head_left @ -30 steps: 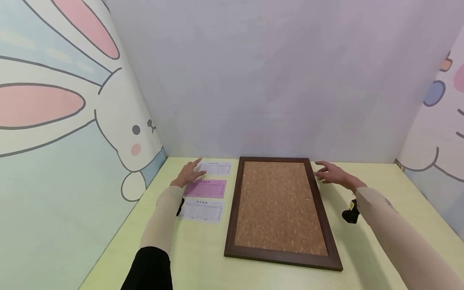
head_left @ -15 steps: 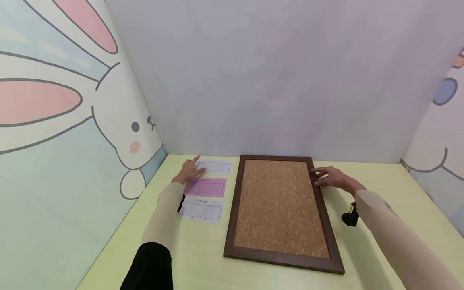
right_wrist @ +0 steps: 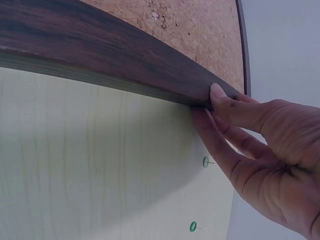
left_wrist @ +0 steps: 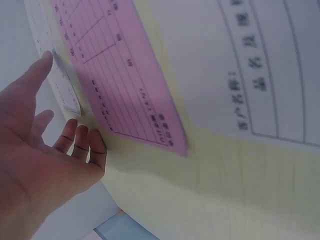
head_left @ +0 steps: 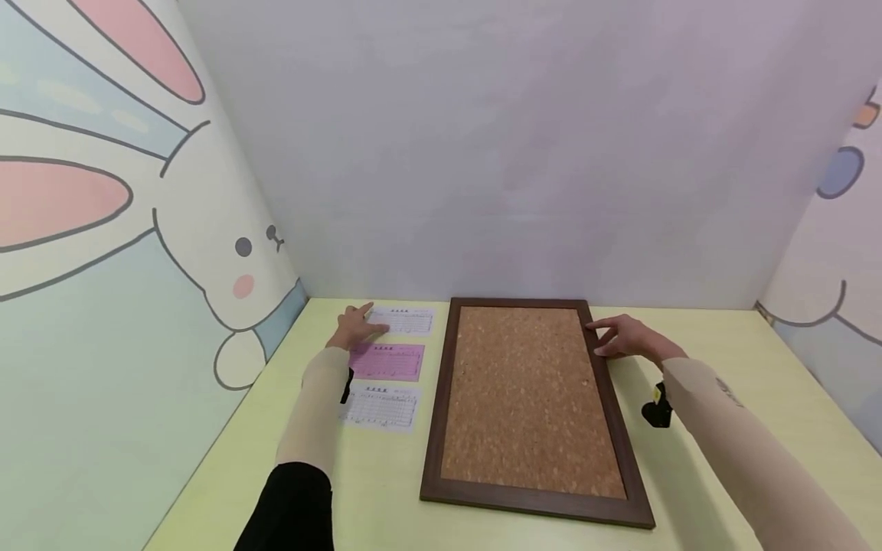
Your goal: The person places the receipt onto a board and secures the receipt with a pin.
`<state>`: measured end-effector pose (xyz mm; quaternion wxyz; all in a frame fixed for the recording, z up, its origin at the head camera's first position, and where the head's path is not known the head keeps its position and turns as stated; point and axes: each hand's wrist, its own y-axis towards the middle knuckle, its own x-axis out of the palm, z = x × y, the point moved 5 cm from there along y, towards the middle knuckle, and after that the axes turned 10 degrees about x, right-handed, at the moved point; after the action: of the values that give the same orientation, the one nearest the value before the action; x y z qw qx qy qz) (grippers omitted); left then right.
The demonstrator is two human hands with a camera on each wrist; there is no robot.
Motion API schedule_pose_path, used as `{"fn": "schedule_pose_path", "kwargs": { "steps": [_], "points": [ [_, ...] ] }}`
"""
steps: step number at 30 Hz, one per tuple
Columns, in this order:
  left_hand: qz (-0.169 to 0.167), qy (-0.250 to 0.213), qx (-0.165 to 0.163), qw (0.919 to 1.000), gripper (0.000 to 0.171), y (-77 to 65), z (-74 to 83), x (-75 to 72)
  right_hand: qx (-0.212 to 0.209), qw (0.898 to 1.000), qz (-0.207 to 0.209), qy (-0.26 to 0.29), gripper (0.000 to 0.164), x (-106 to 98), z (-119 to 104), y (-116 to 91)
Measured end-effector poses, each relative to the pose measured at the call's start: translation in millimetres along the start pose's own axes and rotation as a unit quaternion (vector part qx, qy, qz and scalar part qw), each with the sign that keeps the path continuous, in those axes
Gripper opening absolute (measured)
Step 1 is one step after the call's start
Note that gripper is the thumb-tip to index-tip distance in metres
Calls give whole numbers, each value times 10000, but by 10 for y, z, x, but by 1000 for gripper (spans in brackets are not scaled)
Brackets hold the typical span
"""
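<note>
A cork board (head_left: 530,398) in a dark brown wooden frame lies on the table. My right hand (head_left: 627,340) grips its right edge near the far corner; in the right wrist view the thumb (right_wrist: 218,95) presses the frame's top face and fingers bear on its side. Left of the board, three printed paper forms lie in a column: white (head_left: 406,322), pink (head_left: 389,363) and white (head_left: 379,408). My left hand (head_left: 353,327) is spread at the left end of the farthest white form. Its thumb overlaps that form, while the other fingers curve loosely toward the tabletop.
Two green push pins, one nearer the board (right_wrist: 205,162) and one farther off (right_wrist: 193,226), lie on the table right of the frame. A plain wall (head_left: 517,153) rises behind the pale yellow table (head_left: 372,490). Walls with cartoon figures stand left and right.
My right hand has moved from just beyond the frame's right side onto its edge and now grips it. My left hand has stayed by the farthest form. The head view has shifted slightly.
</note>
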<state>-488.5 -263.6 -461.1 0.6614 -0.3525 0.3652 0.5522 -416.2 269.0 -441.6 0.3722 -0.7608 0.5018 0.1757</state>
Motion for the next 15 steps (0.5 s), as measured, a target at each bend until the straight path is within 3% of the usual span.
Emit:
{"fn": "schedule_pose_path", "kwargs": {
  "steps": [7,15],
  "points": [
    [-171,-114,-211,9996,96,-32,19,-20,218,9996,-162,25,65,14,-15,6],
    [-309,-245,-468,9981,95,11,16,5,295,9986,-391,195,66,0,6,13]
  ]
}}
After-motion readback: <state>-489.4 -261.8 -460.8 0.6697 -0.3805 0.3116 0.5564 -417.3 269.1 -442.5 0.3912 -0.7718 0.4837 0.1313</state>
